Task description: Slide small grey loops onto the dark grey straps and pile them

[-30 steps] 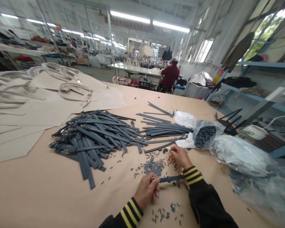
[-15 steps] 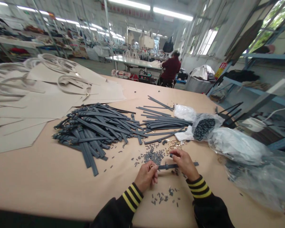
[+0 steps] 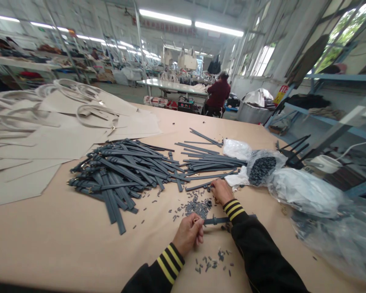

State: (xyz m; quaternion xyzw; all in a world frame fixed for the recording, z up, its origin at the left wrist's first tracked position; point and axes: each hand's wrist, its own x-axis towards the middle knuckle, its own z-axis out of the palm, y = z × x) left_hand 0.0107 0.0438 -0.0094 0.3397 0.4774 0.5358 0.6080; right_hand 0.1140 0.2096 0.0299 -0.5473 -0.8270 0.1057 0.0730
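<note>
My left hand (image 3: 189,232) is closed around the end of a dark grey strap (image 3: 220,220), which points right and has a band around it. Past the strap, my right hand (image 3: 222,191) reaches down with its fingers curled together beside small dark loops (image 3: 209,202) and gold metal pieces. What its fingertips hold, if anything, is hidden. Between the hands and the straps lies a heap of small dark grey pieces (image 3: 197,207). More such pieces (image 3: 212,263) are scattered nearer me. My right sleeve covers part of the held strap.
A large pile of dark straps (image 3: 125,165) lies left of centre, with flat strips (image 3: 212,162) behind my right hand. Beige fabric panels with handles (image 3: 67,130) cover the left. Plastic bags (image 3: 305,191) line the right side. A person (image 3: 218,94) sits beyond the table.
My right hand has moved away from the strap, forward and left, to the loops and metal pieces. My left hand keeps hold of the strap almost in place.
</note>
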